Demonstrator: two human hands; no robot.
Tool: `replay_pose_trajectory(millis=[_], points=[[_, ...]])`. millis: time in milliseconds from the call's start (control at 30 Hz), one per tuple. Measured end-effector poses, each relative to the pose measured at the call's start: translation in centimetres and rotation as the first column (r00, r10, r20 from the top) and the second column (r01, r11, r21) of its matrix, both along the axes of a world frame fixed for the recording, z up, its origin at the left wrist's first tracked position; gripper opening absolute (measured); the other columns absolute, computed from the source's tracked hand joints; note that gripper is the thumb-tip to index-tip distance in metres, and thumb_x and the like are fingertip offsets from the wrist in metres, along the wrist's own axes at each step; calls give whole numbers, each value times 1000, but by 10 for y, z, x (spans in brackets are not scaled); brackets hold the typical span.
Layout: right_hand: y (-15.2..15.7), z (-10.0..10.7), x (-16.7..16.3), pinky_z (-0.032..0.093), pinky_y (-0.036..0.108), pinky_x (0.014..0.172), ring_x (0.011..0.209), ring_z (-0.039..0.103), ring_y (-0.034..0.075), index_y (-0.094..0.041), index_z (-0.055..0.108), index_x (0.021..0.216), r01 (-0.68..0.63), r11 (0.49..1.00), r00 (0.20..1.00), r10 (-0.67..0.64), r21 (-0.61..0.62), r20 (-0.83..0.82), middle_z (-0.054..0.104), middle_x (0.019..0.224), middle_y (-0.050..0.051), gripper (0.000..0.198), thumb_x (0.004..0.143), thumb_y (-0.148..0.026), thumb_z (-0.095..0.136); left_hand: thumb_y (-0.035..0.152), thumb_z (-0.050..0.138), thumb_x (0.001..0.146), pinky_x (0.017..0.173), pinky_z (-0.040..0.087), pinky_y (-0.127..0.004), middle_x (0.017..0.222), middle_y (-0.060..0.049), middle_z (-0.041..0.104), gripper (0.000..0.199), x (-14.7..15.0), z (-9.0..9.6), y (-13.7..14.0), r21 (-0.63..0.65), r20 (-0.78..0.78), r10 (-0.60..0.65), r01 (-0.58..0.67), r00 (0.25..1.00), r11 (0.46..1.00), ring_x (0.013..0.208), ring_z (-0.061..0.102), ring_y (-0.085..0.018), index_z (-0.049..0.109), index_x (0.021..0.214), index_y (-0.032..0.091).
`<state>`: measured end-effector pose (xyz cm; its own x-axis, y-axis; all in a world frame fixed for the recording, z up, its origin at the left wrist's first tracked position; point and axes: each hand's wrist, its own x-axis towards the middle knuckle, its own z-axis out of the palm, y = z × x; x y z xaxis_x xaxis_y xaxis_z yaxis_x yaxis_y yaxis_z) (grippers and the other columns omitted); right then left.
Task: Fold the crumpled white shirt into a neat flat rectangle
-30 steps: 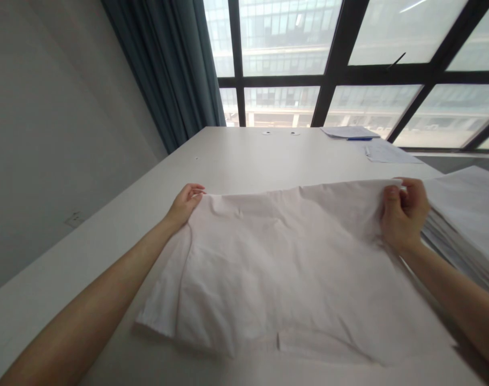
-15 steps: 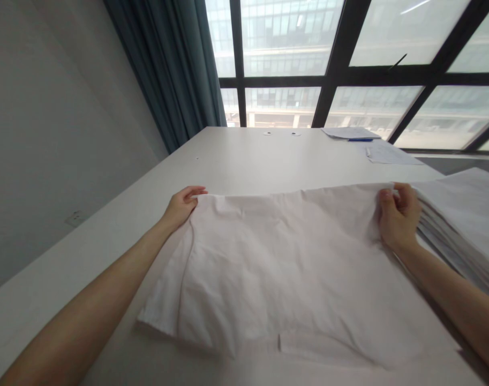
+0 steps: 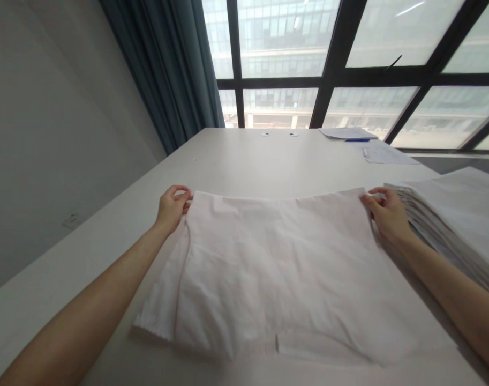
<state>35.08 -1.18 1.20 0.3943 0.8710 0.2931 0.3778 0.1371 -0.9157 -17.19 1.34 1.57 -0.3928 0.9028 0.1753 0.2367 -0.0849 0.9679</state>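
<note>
A white skirt lies spread on the table, its straight waist edge away from me and its flared hem toward me. Along its left side runs a seam, and a small slit shows at the hem. At the far left corner of the waist, my left hand pinches the fabric between thumb and fingers. My right hand pinches the opposite corner at the far right. Between the two hands the waist edge dips slightly, and soft creases cross the cloth.
Beside my right arm stands a stack of folded white cloth. Papers and a blue pen lie at the far right of the white table. Behind are a window and a dark blue curtain; a grey wall borders the left.
My right hand has moved left and slightly down, changing from a fuller grasp to a fingertip pinch. My left hand has shifted slightly left. The waist edge now sits lower on the right.
</note>
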Motion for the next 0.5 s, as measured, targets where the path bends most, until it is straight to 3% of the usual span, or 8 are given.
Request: replay_pose_trajectory(millis=[67, 133, 233, 300, 500], points=[[0, 0, 1, 30, 26, 42, 45, 41, 13, -24, 53, 84, 14, 999, 1000, -14, -44, 14, 50, 51, -5, 36, 66, -48, 73, 34, 62, 64, 43, 36, -20, 70, 2, 63, 26, 0, 0, -1, 2, -6, 17, -17, 1000, 1000, 46, 52, -11, 54, 87, 24], [0, 1, 3, 32, 26, 43, 46, 43, 13, -22, 56, 79, 26, 996, 999, -22, -90, 42, 51, 52, -3, 33, 67, -49, 71, 38, 58, 69, 46, 39, -21, 70, 1, 63, 20, 1, 1, -3, -5, -140, 25, -26, 990, 1000, 51, 54, -13, 55, 82, 23], [0, 0, 5, 34, 28, 45, 47, 44, 14, -19, 62, 77, 44, 988, 995, -31, -147, 93, 50, 51, -2, 31, 70, -49, 67, 45, 52, 74, 56, 44, -24, 67, -1, 63, 25, 3, 2, -6, 3, -448, 47, -51, 893, 999, 64, 60, -17, 59, 70, 20], [0, -2, 6, 37, 28, 48, 50, 47, 15, -18, 64, 80, 42, 985, 993, -24, -165, 113, 53, 55, -1, 33, 73, -49, 65, 46, 51, 75, 65, 48, -26, 71, -2, 67, 29, 3, 2, -7, 12, -549, 48, -50, 835, 999, 73, 62, -20, 63, 71, 20], [-6, -2, 3, 46, 29, 62, 71, 59, 19, -17, 71, 87, -86, 974, 985, 115, -210, 131, 68, 79, 4, 35, 74, -49, 65, 54, 58, 70, 70, 51, -30, 77, -4, 71, 38, 4, -1, -8, -24, -486, -29, 20, 873, 1000, 76, 65, -23, 69, 80, 19]])
